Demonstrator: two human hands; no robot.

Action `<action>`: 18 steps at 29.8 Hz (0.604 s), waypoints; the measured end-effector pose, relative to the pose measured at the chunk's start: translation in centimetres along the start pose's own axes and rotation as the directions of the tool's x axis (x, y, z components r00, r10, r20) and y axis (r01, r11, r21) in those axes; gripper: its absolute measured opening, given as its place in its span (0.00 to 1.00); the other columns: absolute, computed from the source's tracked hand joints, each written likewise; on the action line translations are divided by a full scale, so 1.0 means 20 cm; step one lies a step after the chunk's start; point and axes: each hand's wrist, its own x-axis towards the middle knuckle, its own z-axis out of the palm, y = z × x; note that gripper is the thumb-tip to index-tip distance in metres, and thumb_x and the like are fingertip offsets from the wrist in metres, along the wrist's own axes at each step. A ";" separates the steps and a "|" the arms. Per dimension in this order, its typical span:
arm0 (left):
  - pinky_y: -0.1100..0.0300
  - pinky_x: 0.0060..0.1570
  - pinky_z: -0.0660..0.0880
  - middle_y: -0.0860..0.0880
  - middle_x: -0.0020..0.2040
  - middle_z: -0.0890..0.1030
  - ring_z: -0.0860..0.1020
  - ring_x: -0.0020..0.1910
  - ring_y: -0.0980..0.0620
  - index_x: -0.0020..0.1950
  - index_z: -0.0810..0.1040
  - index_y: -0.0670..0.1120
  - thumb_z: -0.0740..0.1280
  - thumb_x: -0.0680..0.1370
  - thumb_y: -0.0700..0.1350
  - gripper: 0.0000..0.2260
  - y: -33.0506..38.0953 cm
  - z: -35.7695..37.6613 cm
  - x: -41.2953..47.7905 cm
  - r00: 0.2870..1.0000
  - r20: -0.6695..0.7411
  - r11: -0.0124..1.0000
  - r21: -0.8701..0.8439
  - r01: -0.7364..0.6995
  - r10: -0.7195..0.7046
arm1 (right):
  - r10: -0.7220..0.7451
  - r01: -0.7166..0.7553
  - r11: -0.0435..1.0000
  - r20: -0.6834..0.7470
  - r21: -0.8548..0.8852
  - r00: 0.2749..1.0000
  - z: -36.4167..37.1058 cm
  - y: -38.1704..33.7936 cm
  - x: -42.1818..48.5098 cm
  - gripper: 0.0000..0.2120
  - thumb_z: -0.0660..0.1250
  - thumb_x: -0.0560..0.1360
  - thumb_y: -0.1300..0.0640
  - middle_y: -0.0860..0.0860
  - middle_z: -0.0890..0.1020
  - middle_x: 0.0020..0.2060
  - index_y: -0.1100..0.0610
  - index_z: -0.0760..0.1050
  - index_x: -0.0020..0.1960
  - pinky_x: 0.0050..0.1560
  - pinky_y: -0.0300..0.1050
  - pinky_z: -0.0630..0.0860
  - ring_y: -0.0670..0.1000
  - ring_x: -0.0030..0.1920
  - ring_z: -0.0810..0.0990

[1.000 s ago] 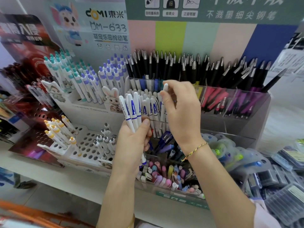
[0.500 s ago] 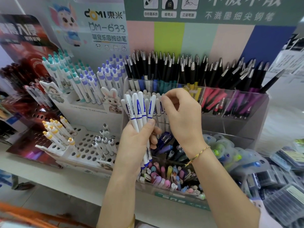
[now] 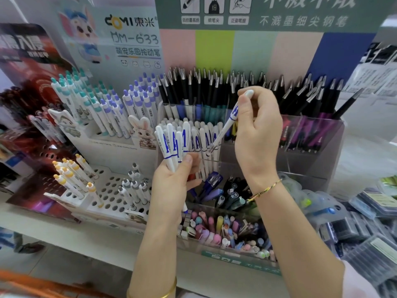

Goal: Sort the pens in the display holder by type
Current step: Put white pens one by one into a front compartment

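Centre frame, both hands are busy. The left hand (image 3: 171,186), lower centre, has its fingers and thumb wrapped round a bundle (image 3: 171,143) of white pens with blue markings, held upright with the caps fanning out at the top. Just to its right, the right hand (image 3: 255,134) pinches a single pen (image 3: 227,125) of the same white-and-blue kind near its cap end. That pen is tilted, cap up at the fingertips and tip pointing down-left. The tip sits right at the tops of the white pens (image 3: 204,138) standing in the middle compartment of the clear holder (image 3: 311,160); whether it touches them, I can't tell.

Behind, across the upper centre, a long row of black pens (image 3: 214,87) with silver clips stands in the holder's back tier. Below the right wrist, dark pens (image 3: 225,194) lean in a lower compartment. In front of those, at the lower centre, pastel pens (image 3: 214,229) crowd the front tray.

Over on the left, a white perforated stand (image 3: 111,190) carries yellow-capped pens (image 3: 71,175). Above it stand teal-capped pens (image 3: 75,93) and purple-capped pens (image 3: 137,97). A braided bracelet (image 3: 264,190) circles the right wrist, and a gold bangle (image 3: 169,291) the left.
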 end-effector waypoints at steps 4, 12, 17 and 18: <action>0.65 0.28 0.69 0.51 0.34 0.79 0.73 0.30 0.56 0.51 0.80 0.46 0.62 0.81 0.42 0.07 0.02 0.00 -0.01 1.000 0.019 1.000 0.013 -0.001 0.000 | -0.122 0.136 0.976 0.086 -0.172 0.989 0.03 0.03 -0.05 0.06 0.60 0.79 0.61 0.49 0.75 0.42 0.62 0.75 0.50 0.46 0.32 0.67 0.46 0.44 0.72; 0.65 0.30 0.72 0.51 0.33 0.79 0.73 0.30 0.57 0.54 0.79 0.44 0.61 0.81 0.42 0.08 0.03 0.00 -0.03 0.995 0.094 1.000 -0.017 0.016 -0.015 | -0.047 0.199 0.865 0.320 -0.461 0.946 0.06 0.12 -0.16 0.11 0.72 0.72 0.56 0.51 0.77 0.41 0.58 0.71 0.48 0.35 0.48 0.75 0.52 0.37 0.76; 0.66 0.31 0.73 0.51 0.33 0.80 0.74 0.30 0.57 0.55 0.79 0.43 0.60 0.81 0.43 0.09 0.04 0.00 -0.04 0.989 0.147 0.999 -0.035 0.024 -0.019 | 0.023 0.059 0.937 0.230 -0.344 0.973 0.02 0.09 -0.13 0.08 0.68 0.75 0.56 0.49 0.76 0.38 0.58 0.72 0.48 0.38 0.47 0.75 0.48 0.37 0.75; 0.66 0.30 0.73 0.51 0.32 0.79 0.74 0.29 0.57 0.55 0.79 0.43 0.60 0.81 0.43 0.09 0.04 0.01 -0.04 0.988 0.152 0.998 -0.046 0.031 -0.024 | 0.024 0.043 0.954 0.219 -0.296 0.975 0.01 0.07 -0.11 0.05 0.66 0.76 0.56 0.48 0.76 0.38 0.58 0.73 0.48 0.39 0.47 0.76 0.47 0.37 0.75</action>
